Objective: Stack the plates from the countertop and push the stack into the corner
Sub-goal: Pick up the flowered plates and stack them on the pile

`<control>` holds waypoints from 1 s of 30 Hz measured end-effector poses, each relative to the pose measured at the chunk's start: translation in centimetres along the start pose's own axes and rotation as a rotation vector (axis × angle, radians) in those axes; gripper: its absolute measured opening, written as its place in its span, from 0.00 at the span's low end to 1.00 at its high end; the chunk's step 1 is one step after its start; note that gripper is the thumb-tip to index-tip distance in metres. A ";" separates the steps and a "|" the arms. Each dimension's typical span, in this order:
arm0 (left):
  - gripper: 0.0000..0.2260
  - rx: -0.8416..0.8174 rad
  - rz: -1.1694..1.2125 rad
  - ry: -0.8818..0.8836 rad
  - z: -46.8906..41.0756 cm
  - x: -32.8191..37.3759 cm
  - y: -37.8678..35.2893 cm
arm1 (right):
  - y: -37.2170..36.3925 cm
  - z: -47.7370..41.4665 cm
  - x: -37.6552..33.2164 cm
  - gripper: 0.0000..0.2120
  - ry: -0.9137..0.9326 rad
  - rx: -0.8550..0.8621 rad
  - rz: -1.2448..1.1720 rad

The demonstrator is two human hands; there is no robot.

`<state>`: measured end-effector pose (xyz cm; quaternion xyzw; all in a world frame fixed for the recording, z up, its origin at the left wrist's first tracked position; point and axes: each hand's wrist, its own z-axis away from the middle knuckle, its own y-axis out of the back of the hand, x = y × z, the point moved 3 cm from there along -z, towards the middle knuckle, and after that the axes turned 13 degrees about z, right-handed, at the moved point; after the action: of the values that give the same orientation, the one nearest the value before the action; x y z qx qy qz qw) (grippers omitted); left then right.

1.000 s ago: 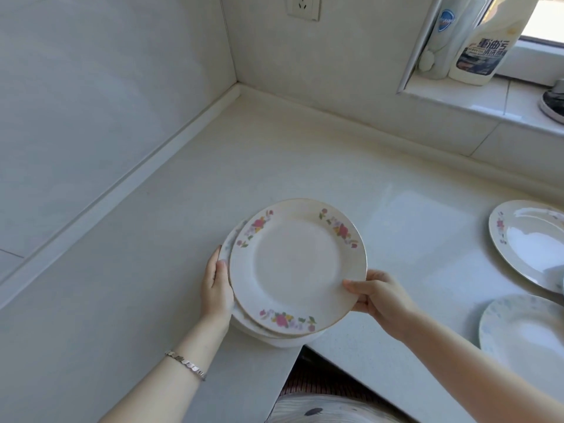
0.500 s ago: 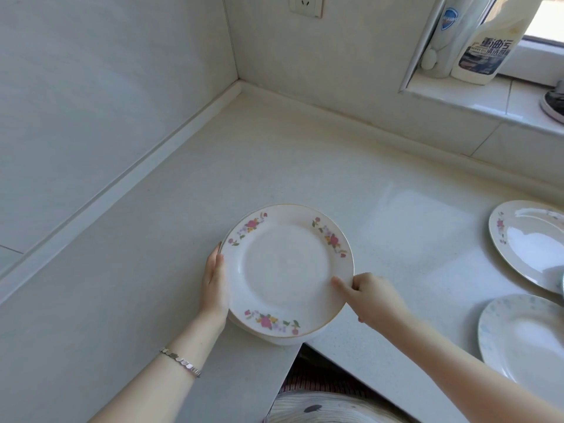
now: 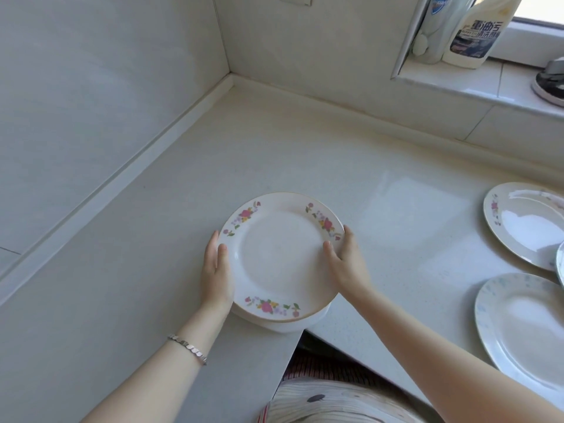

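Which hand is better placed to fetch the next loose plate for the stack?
The right hand: it holds the right rim of the stack, on the side where the floral plate and the speckled plate lie loose. The left hand, on the opposite rim, could steady the stack.

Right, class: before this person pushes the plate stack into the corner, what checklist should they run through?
1. Left hand holds the stack of white floral-rimmed ceramic plates: ok.
2. Right hand holds its opposite rim: ok.
3. Floral top plate sits square: ok.
4. Pale countertop free up to the wall corner: ok.
5. All plates stacked: not ok; a loose floral-rimmed plate and a blue-speckled plate lie at right.
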<state>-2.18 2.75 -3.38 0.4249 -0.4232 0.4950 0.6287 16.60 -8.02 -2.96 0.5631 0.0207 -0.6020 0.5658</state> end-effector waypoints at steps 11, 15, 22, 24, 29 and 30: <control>0.14 -0.339 -0.532 -0.384 4.5 5.8 -7.7 | 7.4 1.4 5.3 0.10 -0.103 -0.212 0.003; 0.07 -0.854 -0.617 0.033 8.0 4.5 -17.0 | 13.6 2.6 11.0 0.05 -0.219 -0.176 0.169; 0.07 -1.032 -0.644 0.187 17.9 0.4 -33.8 | 26.9 6.1 22.3 0.09 -0.386 0.093 0.037; 0.09 -1.034 -0.572 0.297 21.2 -1.3 -38.2 | 30.0 7.1 26.2 0.08 -0.441 0.165 0.006; 0.05 -0.857 -0.325 0.527 26.9 -3.9 -46.8 | 36.1 9.7 33.3 0.10 -0.521 0.241 -0.073; 0.01 -0.835 -0.280 0.593 27.7 -4.3 -47.9 | 36.9 10.1 34.5 0.11 -0.532 0.244 -0.081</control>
<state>41.13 -31.88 -5.20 0.0326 -0.3275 0.2947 0.8971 45.48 -50.63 -0.86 0.4482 -0.1784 -0.7486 0.4549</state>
